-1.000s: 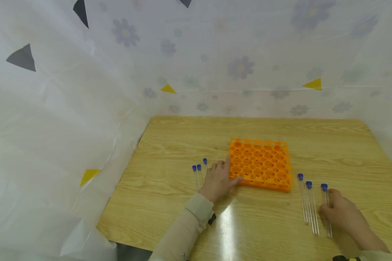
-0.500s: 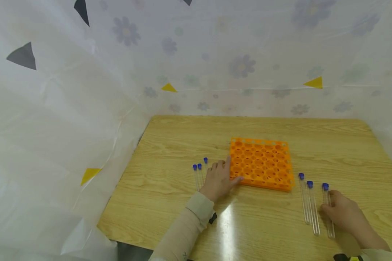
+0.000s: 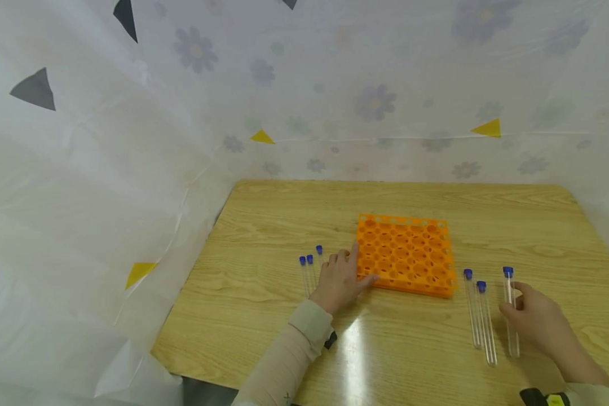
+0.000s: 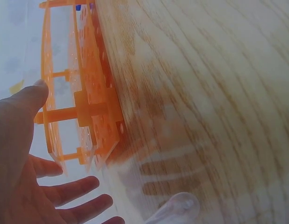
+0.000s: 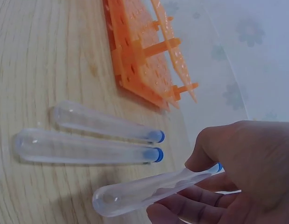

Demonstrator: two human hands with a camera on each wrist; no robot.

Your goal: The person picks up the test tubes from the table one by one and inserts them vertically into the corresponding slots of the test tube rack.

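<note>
An orange test tube rack (image 3: 405,256) with rows of round holes stands on the table. At its near left corner my left hand (image 3: 339,279) touches it, thumb at the front and index finger along the left side. The left wrist view shows these fingers extended beside the rack's layered plates (image 4: 83,109). My right hand (image 3: 535,321) pinches a clear test tube (image 5: 135,193) with a blue cap between thumb and fingers, and the tube looks tilted, cap end up. Two similar capped tubes (image 3: 471,310) (image 3: 487,327) lie between the rack and that hand.
Several more blue-capped tubes (image 3: 309,273) lie left of my left hand, partly hidden by it. The wood-grain table (image 3: 264,220) ends against a white flowered sheet (image 3: 335,101) at the back, and another pale sheet (image 3: 81,197) hangs on the left.
My right hand has shifted the pinched test tube slightly up and away from me; its cap now sits farther from the near edge. My left hand and the rack stay put.
</note>
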